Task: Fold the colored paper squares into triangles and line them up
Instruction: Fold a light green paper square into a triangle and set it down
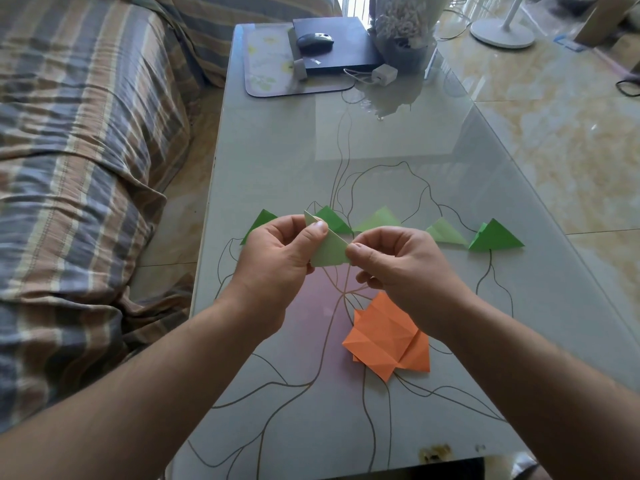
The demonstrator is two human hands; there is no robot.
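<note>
Both hands hold a pale green paper (329, 252) above the tabletop (398, 140), left hand (277, 258) and right hand (398, 261) each pinching it. If either thumb slips, the crease could run crooked, or a sleeveless arm might brush the row of green triangles (495, 237) askew.

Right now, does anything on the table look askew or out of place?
Mostly tidy. The green triangles sit in a row, though some stand tented instead of flat. The orange papers lie in a loose, creased, fanned pile. Both hands, left and right, pinch a pale green paper.
</note>
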